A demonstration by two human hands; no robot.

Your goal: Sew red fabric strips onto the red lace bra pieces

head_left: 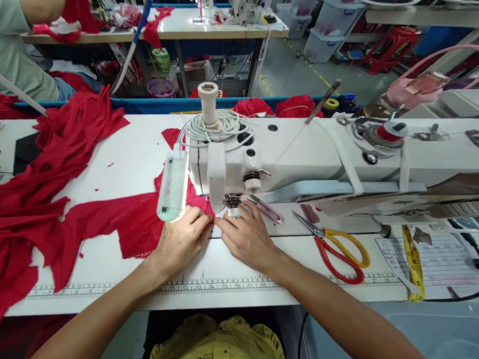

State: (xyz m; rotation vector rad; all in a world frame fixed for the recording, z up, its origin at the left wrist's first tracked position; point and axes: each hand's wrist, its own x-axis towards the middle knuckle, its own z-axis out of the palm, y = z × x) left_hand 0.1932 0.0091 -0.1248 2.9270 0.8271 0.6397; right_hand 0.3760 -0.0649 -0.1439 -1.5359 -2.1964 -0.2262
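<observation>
Red fabric (pixel 136 222) runs from a big heap at the left to beneath the head of a white sewing machine (pixel 297 145). My left hand (pixel 184 235) is closed on the fabric's right end, fingers bent, just left of the presser foot. Close to its fingertips, my right hand (pixel 246 236) reaches in beside the presser foot (pixel 234 206), its fingers drawn together at the fabric's edge. Whatever lies between those fingers is too small to make out. A lit lamp (pixel 172 186) hangs over my left hand and hides part of the fabric.
Scissors (pixel 340 252) with red and yellow handles lie right of my hand, near pink-handled snips (pixel 266 209). A yellow tape measure (pixel 414 263) crosses a written sheet (pixel 447 263). A ruler strip (pixel 218 285) lines the front edge. Across from me, a person (pixel 25 45) handles red cloth.
</observation>
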